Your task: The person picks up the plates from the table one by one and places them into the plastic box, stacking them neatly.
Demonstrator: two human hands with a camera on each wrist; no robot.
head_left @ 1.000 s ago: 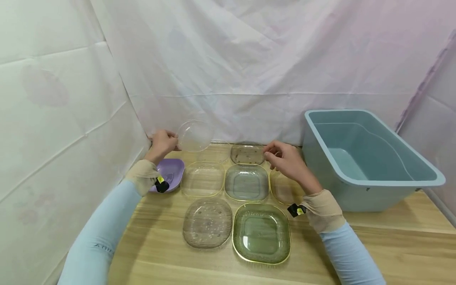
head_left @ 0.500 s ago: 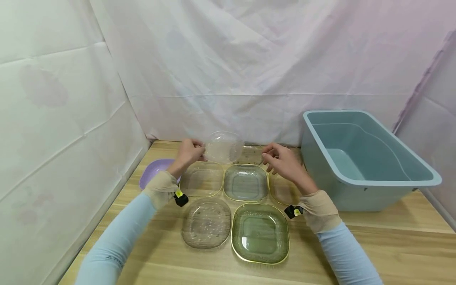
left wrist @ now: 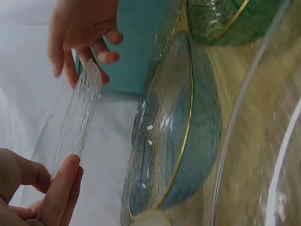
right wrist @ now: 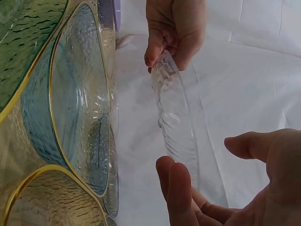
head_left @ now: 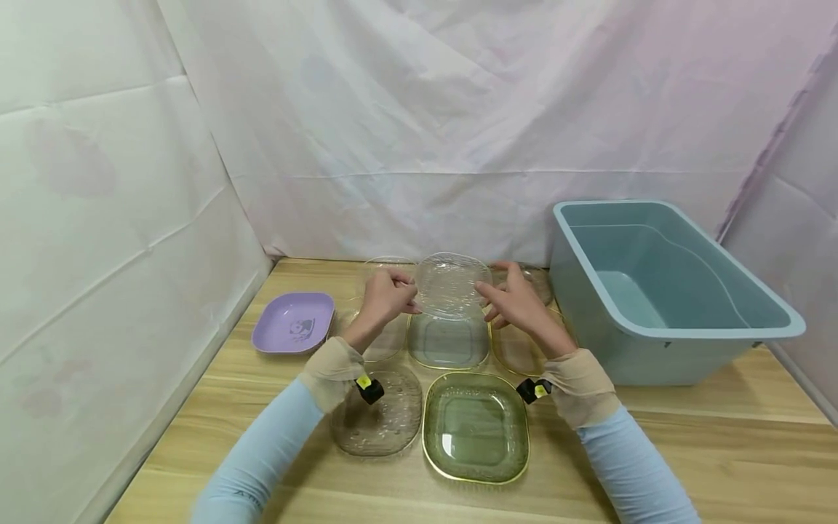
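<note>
Clear ribbed plate (head_left: 450,285) held in the air above the blue-tinted plate (head_left: 449,340), toward the far edge of the surface (head_left: 687,466). Risk, as judged: the plate was thin and slick, gripped only at its rim, so a slip between the hands could have dropped it onto the glassware below. Left hand (head_left: 386,297) pinched the plate's left rim between thumb and curled fingers. Right hand (head_left: 517,302) was half open, its fingertips (left wrist: 94,49) at the right rim; whether it gripped could not be told. Teal bin (head_left: 661,291) stood at the right edge.
</note>
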